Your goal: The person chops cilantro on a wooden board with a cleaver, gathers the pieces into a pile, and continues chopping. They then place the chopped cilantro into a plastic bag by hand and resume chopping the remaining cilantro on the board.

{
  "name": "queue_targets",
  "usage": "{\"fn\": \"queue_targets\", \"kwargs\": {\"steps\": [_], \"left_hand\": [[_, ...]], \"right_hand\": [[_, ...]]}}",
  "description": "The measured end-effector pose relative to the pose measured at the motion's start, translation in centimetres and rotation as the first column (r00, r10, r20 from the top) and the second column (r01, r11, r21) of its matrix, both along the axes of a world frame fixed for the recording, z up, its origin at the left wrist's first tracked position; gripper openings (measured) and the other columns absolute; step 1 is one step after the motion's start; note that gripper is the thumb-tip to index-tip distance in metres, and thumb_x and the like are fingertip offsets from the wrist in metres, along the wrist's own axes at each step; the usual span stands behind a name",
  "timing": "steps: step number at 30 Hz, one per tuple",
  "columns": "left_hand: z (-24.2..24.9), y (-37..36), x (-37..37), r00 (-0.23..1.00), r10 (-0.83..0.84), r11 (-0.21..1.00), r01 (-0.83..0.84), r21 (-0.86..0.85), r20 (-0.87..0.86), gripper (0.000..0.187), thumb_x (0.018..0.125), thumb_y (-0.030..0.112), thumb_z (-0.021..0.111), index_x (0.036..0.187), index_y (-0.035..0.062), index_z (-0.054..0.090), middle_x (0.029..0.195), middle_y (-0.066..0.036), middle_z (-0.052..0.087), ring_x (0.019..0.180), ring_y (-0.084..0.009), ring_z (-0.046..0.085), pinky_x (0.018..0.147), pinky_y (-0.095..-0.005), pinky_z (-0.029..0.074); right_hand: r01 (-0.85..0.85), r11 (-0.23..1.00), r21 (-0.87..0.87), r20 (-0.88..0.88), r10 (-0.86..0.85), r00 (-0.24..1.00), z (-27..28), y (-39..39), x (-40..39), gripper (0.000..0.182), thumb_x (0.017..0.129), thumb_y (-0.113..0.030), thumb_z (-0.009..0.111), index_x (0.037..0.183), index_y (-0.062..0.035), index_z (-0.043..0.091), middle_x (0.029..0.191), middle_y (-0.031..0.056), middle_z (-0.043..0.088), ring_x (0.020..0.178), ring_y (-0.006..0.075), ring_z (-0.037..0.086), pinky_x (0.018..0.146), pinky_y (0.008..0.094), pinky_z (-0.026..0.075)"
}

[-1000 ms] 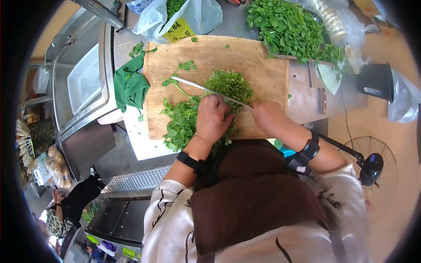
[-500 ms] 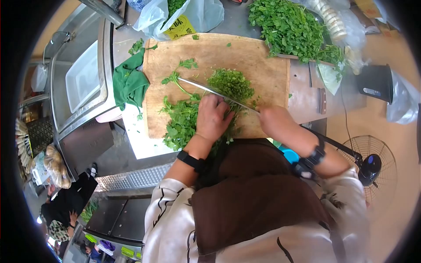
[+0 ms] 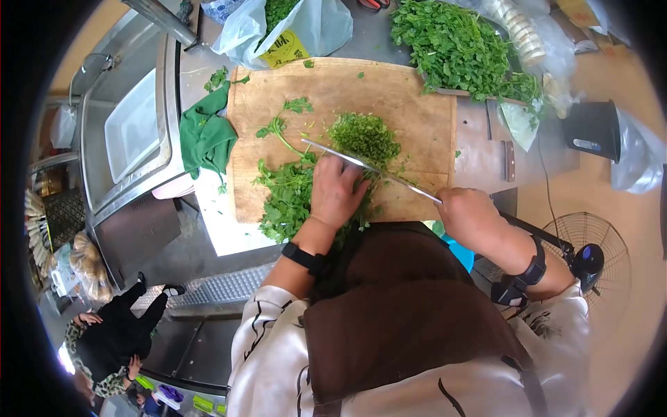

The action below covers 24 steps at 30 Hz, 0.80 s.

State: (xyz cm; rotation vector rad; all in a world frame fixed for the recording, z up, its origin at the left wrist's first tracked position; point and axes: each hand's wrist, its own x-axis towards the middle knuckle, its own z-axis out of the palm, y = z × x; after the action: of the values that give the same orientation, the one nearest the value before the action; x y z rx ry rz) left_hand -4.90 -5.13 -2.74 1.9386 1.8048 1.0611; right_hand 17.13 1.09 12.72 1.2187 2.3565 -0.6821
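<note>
A wooden cutting board carries leafy green herbs on its left and a heap of chopped herbs near its middle. My left hand presses down on the herbs with its fingers curled, right beside the blade. My right hand is wrapped round the handle of a knife, whose blade slants to the upper left between the chopped heap and my left hand. One long stem with leaves lies past the knife tip.
A green cloth lies at the board's left edge. Behind stand a plastic bag and a tray heaped with herbs. Another knife handle lies on the right. A fan stands lower right; another person is lower left.
My right hand has drawn the knife back toward the lower right, and its tip has left the long stem. My left hand has barely moved. The other person has moved further into view.
</note>
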Motion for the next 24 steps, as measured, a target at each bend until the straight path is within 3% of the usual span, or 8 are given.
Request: {"fn": "queue_targets", "kwargs": {"steps": [3,6,9,12,16,18,24], "left_hand": [[0.5,-0.1,-0.1,1.000,-0.001,1.000,0.001,-0.027,-0.008,0.024,0.065,0.013,0.079,0.078,0.0082,0.058,0.091,-0.010,0.052,0.090,-0.0318,0.051,0.079,-0.0425,0.043],[0.4,-0.1,0.0,1.000,-0.005,1.000,0.005,-0.020,-0.009,0.026,0.065,0.013,0.079,0.078,0.0082,0.058,0.092,-0.010,0.052,0.091,-0.0320,0.051,0.079,-0.0423,0.043],[0.4,-0.6,0.2,1.000,0.007,1.000,-0.007,-0.001,0.010,0.029,0.064,0.013,0.081,0.078,0.0079,0.057,0.093,-0.011,0.051,0.089,-0.0329,0.051,0.077,-0.0431,0.043],[0.6,-0.1,-0.1,1.000,0.019,1.000,-0.019,0.023,0.006,0.030,0.064,0.014,0.082,0.078,0.0076,0.056,0.093,-0.012,0.051,0.088,-0.0333,0.051,0.077,-0.0438,0.043],[0.3,-0.5,0.0,0.999,0.013,0.999,-0.014,-0.029,-0.041,0.028,0.064,0.013,0.080,0.077,0.0074,0.056,0.094,-0.011,0.052,0.091,-0.0325,0.051,0.080,-0.0436,0.043],[-0.1,-0.2,0.2,0.999,0.022,0.999,-0.021,0.030,-0.041,0.028,0.064,0.013,0.080,0.076,0.0076,0.056,0.092,-0.011,0.052,0.091,-0.0326,0.051,0.080,-0.0435,0.043],[-0.2,-0.5,0.0,1.000,0.013,0.999,-0.014,-0.047,-0.010,0.027,0.064,0.013,0.080,0.073,0.0083,0.056,0.089,-0.010,0.051,0.089,-0.0323,0.051,0.079,-0.0432,0.043]], "right_hand": [[-0.044,0.999,-0.017,0.041,0.045,0.998,-3.8,0.6,-1.5,0.011,0.079,-0.006,0.055,0.080,0.0019,0.062,0.075,0.0242,0.065,0.073,0.0417,0.065,0.067,0.0497,0.052],[-0.018,0.998,0.067,-0.129,0.027,0.991,-7.9,1.3,-3.1,0.012,0.080,-0.007,0.054,0.080,0.0018,0.063,0.075,0.0246,0.064,0.073,0.0415,0.065,0.067,0.0497,0.052],[-0.053,0.994,0.092,-0.132,0.065,0.989,-8.3,1.6,-2.1,0.022,0.091,-0.020,0.057,0.080,-0.0004,0.061,0.071,0.0219,0.063,0.070,0.0425,0.062,0.065,0.0502,0.050],[0.016,0.994,0.108,-0.239,0.010,0.971,-5.7,1.1,-1.5,0.015,0.085,-0.010,0.052,0.080,0.0012,0.061,0.071,0.0241,0.063,0.071,0.0427,0.064,0.065,0.0507,0.052],[0.011,0.998,0.064,-0.105,-0.004,0.995,-0.5,0.0,-0.1,0.015,0.087,-0.012,0.054,0.082,0.0011,0.060,0.071,0.0232,0.063,0.069,0.0433,0.063,0.064,0.0509,0.051],[-0.005,1.000,0.018,-0.037,0.005,0.999,0.5,-0.3,0.4,0.018,0.090,-0.016,0.058,0.083,0.0002,0.060,0.073,0.0214,0.063,0.068,0.0429,0.061,0.063,0.0505,0.049],[0.017,0.999,-0.028,-0.022,-0.017,1.000,-4.3,-0.1,-1.3,0.021,0.091,-0.017,0.054,0.080,-0.0001,0.061,0.072,0.0222,0.063,0.068,0.0433,0.062,0.064,0.0509,0.050]]}}
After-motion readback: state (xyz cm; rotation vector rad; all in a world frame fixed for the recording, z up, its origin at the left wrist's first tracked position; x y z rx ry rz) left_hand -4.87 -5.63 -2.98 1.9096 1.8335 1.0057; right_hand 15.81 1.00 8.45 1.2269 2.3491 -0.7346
